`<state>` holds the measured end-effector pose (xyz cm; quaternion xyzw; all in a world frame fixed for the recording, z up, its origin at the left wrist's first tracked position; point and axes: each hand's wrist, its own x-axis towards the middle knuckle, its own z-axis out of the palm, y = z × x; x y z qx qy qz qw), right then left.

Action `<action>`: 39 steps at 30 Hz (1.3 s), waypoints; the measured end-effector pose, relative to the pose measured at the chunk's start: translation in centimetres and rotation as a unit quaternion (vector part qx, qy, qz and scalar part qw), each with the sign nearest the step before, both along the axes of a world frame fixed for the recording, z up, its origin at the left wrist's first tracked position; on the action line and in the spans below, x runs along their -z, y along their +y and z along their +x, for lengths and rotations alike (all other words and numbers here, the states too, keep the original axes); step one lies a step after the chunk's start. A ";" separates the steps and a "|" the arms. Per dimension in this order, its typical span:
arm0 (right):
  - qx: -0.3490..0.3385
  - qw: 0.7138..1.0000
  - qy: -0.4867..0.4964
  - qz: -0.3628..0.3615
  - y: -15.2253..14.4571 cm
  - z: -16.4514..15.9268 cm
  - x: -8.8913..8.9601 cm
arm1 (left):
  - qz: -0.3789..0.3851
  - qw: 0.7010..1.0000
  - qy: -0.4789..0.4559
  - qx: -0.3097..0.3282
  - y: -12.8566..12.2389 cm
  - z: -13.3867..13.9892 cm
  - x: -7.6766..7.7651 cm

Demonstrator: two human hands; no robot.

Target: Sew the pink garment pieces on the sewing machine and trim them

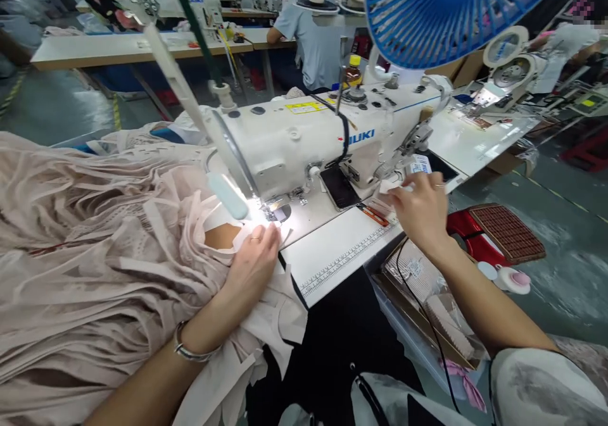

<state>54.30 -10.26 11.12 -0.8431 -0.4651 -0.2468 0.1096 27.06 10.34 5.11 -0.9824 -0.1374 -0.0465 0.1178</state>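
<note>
My left hand [254,258], fingers close together, presses the edge of pale pink fabric [291,312] beside the lit needle area of a white sewing machine [289,138]. Its fingertips lie just in front of the presser foot. Over the right end of the machine bed, my right hand [420,211] pinches a small pale piece [388,186] between thumb and fingers; whether it is cloth or a label I cannot tell. A phone [339,187] and orange-handled thread snips [375,216] lie between the hands.
A large heap of pale pink garments [95,255] fills the left side. A ruler strip [349,258] runs along the table's front edge. Below right stands a box [422,287] of packaged pieces. A blue fan [456,8] hangs above; a person [308,40] sits behind.
</note>
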 end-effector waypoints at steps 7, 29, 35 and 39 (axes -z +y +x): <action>-0.309 0.913 0.262 0.044 6.5 -5.1 2.2 | 0.026 0.998 0.062 -0.011 -2.9 0.6 0.4; -0.214 0.922 0.086 -0.310 14.5 -9.5 3.8 | -0.019 1.000 0.001 -0.010 -1.2 -0.1 -0.2; -0.284 0.905 0.229 -0.221 15.8 -8.3 5.4 | -0.116 0.989 -0.067 -0.064 -0.3 0.1 0.3; -0.282 0.901 0.302 -0.130 15.5 -7.9 6.2 | -0.244 0.939 -0.205 -0.127 0.6 -0.2 1.4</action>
